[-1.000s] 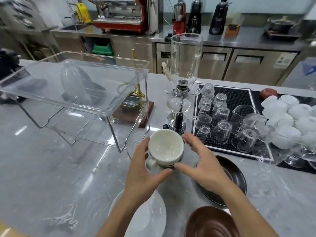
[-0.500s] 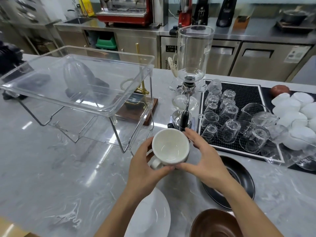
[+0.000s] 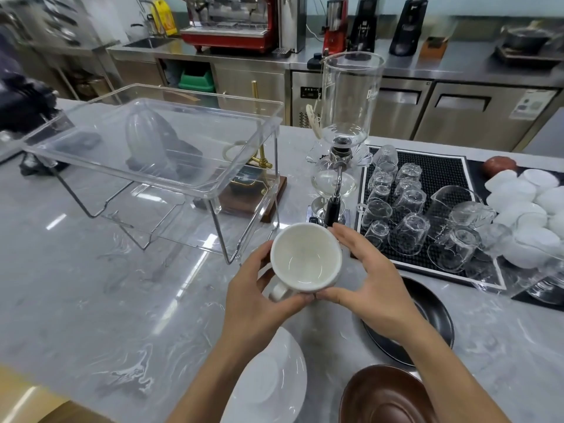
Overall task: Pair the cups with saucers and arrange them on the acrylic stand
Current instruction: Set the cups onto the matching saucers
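Both hands, left hand [image 3: 256, 296] and right hand [image 3: 370, 280], have their fingers wrapped around a white cup [image 3: 305, 258], held above the grey desk [image 3: 91, 300] just right of the empty acrylic stand [image 3: 152, 148]. The cup sits upright, mouth up, handle pointing toward the person's left. A saucer may be beneath it, hidden. Nothing is placed yet; the white saucer [image 3: 268, 383], black saucer [image 3: 427, 319] and brown saucer [image 3: 384, 395] wait.

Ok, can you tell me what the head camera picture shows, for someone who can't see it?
Two hands, left hand and right hand, hold a white cup above a grey counter, beside an empty acrylic stand. Upturned glasses sit on a black mat at right.
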A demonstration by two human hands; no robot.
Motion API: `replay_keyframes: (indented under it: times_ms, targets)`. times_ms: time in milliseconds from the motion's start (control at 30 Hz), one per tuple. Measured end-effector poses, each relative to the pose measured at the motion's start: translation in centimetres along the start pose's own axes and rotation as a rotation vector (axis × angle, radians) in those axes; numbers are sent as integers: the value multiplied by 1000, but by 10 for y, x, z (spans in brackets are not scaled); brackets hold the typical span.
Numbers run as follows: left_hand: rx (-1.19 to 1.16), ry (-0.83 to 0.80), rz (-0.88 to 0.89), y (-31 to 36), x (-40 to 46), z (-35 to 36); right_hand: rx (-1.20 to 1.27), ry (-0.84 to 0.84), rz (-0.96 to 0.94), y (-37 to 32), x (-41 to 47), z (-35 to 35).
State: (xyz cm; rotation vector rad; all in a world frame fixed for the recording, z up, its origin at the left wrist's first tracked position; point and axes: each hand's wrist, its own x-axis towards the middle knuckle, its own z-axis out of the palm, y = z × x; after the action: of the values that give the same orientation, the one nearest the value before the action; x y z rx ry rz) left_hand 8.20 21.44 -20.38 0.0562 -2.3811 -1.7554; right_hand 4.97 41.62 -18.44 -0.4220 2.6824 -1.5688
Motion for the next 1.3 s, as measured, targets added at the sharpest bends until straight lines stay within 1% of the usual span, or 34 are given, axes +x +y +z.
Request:
replay_keyframes:
  times_ms: [200, 300, 467, 700, 900, 1300]
  targets:
    - [-9, 19, 42, 8, -27, -16, 0, -8, -82, -15, -21, 8]
    - [2, 26, 46, 7, -39, -23, 16, -20, -90, -19, -31, 16]
    - [20, 42, 16, 0, -64, -39, 89, -49, -43, -23, -49, 37]
    - [49, 16, -48, -22, -96, -58, 190, -130, 34, -16, -74, 70]
    - [45, 3, -103, -40, -112, -61, 192, -156, 66, -8, -90, 88]
    - [30, -22, -152, -59, -125, -67, 175, -189, 135, 0, -100, 108]
